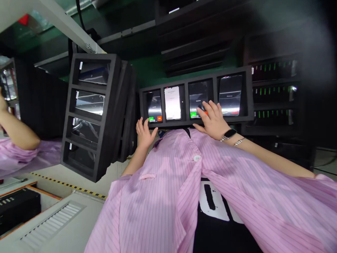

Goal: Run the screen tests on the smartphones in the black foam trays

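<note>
Four phones lie side by side in the tray before us, our left hand at its near left corner, our right hand partly over the third phone from left. A stack of trays stands at left, a co-worker's arm beyond it, another holder at right.

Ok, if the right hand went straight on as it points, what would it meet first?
The right hand would probably meet the third phone from the left in the tray; depth is unclear.
</note>
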A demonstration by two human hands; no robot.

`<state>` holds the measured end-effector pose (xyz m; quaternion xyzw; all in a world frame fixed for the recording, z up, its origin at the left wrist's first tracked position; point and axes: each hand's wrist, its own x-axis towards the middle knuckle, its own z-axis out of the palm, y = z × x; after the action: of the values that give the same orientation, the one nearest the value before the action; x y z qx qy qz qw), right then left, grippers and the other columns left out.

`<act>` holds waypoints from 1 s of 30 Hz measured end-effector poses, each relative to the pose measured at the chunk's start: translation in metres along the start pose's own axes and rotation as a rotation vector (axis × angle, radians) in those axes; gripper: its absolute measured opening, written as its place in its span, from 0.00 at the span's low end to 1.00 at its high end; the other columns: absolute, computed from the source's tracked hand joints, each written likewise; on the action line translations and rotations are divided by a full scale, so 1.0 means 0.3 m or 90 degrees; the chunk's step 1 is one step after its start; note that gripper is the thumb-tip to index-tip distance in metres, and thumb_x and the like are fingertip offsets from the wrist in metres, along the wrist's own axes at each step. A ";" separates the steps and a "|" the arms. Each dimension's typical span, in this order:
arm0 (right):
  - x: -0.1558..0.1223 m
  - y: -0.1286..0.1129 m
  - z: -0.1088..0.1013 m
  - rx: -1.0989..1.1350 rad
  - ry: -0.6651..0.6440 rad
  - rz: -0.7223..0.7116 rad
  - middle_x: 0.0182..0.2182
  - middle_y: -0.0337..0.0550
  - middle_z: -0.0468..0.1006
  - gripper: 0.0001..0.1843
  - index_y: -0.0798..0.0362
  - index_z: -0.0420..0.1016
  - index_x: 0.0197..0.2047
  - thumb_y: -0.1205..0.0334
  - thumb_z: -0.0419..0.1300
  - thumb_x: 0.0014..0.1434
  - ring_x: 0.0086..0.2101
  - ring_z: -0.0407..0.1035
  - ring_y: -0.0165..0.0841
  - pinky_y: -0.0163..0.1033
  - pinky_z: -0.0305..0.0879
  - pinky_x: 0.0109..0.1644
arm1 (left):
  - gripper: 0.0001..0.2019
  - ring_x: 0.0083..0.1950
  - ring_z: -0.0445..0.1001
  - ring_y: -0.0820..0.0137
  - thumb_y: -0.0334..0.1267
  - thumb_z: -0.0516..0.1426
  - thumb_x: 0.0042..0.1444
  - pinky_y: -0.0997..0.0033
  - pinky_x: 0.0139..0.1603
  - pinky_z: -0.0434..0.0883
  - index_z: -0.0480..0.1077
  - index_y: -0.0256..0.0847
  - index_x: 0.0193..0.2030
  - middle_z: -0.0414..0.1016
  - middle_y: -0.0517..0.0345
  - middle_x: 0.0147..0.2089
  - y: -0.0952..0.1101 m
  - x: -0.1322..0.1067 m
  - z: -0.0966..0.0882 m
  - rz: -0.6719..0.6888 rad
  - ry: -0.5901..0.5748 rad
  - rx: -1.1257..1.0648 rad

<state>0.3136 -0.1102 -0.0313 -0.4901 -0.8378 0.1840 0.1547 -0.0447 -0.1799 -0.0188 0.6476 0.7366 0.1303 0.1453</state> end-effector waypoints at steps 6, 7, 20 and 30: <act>-0.009 0.010 0.022 0.006 0.031 -0.013 0.75 0.59 0.56 0.40 0.49 0.58 0.76 0.38 0.56 0.69 0.73 0.48 0.61 0.79 0.44 0.72 | 0.37 0.79 0.55 0.44 0.63 0.54 0.67 0.36 0.77 0.57 0.62 0.37 0.73 0.51 0.30 0.78 -0.022 0.004 -0.015 -0.003 -0.025 0.007; -0.007 0.008 0.021 0.006 0.025 -0.013 0.75 0.59 0.56 0.39 0.48 0.60 0.75 0.39 0.56 0.69 0.73 0.48 0.61 0.79 0.44 0.72 | 0.35 0.79 0.55 0.43 0.62 0.55 0.68 0.34 0.77 0.56 0.64 0.39 0.71 0.51 0.31 0.79 -0.020 0.006 -0.024 -0.003 -0.033 0.021; -0.112 0.079 -0.060 -0.042 0.034 0.101 0.76 0.64 0.52 0.46 0.53 0.52 0.79 0.37 0.57 0.67 0.74 0.43 0.65 0.81 0.40 0.71 | 0.29 0.83 0.43 0.40 0.57 0.62 0.64 0.27 0.80 0.43 0.72 0.48 0.67 0.58 0.42 0.78 0.190 0.100 -0.004 0.183 -0.098 0.039; -0.199 0.112 -0.105 -0.052 0.034 0.175 0.77 0.61 0.50 0.39 0.49 0.59 0.76 0.38 0.52 0.70 0.74 0.40 0.69 0.79 0.40 0.72 | 0.30 0.83 0.43 0.42 0.57 0.61 0.65 0.29 0.80 0.44 0.69 0.46 0.69 0.56 0.40 0.78 0.179 0.089 0.000 0.175 -0.079 0.006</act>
<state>0.3814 -0.1425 -0.0235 -0.6106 -0.7653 0.1562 0.1303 0.0014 -0.1467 0.0004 0.7500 0.6309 0.1054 0.1685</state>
